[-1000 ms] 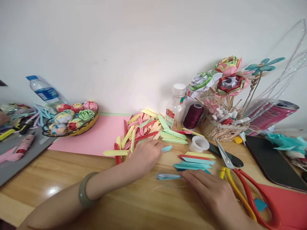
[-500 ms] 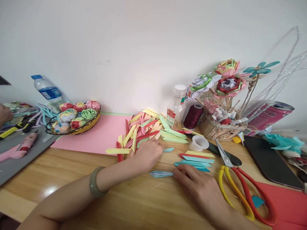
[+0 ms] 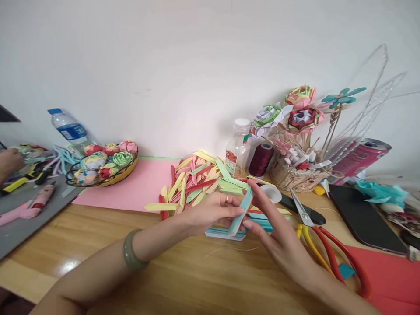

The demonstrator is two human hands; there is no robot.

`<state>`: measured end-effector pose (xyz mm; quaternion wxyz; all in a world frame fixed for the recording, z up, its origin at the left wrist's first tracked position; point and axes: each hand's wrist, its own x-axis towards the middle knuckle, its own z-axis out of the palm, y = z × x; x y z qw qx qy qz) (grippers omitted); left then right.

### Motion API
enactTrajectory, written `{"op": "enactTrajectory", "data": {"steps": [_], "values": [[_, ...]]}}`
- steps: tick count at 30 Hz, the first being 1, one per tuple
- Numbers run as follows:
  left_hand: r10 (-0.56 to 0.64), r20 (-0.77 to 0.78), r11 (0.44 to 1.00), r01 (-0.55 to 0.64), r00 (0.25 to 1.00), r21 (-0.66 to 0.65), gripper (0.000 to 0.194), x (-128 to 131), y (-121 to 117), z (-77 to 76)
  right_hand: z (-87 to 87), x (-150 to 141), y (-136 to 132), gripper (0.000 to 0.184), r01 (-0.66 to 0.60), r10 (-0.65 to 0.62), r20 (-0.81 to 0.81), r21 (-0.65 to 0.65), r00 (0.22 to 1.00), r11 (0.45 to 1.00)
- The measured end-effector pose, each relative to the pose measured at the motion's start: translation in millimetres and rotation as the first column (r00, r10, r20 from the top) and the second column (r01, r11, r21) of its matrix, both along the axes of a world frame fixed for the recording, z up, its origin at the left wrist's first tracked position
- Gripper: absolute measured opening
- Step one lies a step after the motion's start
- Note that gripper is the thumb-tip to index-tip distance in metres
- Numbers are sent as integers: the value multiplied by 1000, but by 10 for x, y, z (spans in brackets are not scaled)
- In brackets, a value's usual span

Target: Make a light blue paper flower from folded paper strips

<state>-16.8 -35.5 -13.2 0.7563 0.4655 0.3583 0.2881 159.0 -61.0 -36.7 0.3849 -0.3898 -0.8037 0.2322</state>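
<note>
A light blue folded paper strip (image 3: 242, 211) is held up slantwise above the table between both hands. My left hand (image 3: 210, 213) pinches its near side between thumb and fingers. My right hand (image 3: 284, 240) has its index finger along the upper end and its thumb by the lower part. Behind and below the hands lie more blue folded strips (image 3: 262, 224), partly hidden. A bluish folded piece (image 3: 218, 234) rests on the wood just under my left fingers. Beyond them spreads a pile of yellow, red, pink and green folded strips (image 3: 193, 177).
Scissors (image 3: 306, 218) with red and yellow handles lie right, near a black phone (image 3: 364, 218). A clear bottle (image 3: 236, 148), maroon thread spool (image 3: 261, 159) and paper-flower basket (image 3: 295, 177) stand behind. At left are a flower bowl (image 3: 126, 173) and another person's hand (image 3: 11, 164).
Both hands have come together and lifted a blue strip off the table. My right hand has left the bluish piece, which now lies uncovered. The view has shifted slightly.
</note>
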Motion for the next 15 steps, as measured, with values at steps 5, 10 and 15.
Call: {"op": "enactTrajectory", "data": {"steps": [5,10,15], "values": [[202,64,974,-207,977,89,26,58,-22,40,-8,-80,-35,51,21,-56,-243,-146,969,989],[368,9,919,-365,930,149,22,36,-69,-41,32,-96,-82,20,39,-39,-10,50,999,998],[336,9,927,-332,942,175,20,-58,-136,-177,7,-89,-90,20,43,-68,78,295,995,955]]}}
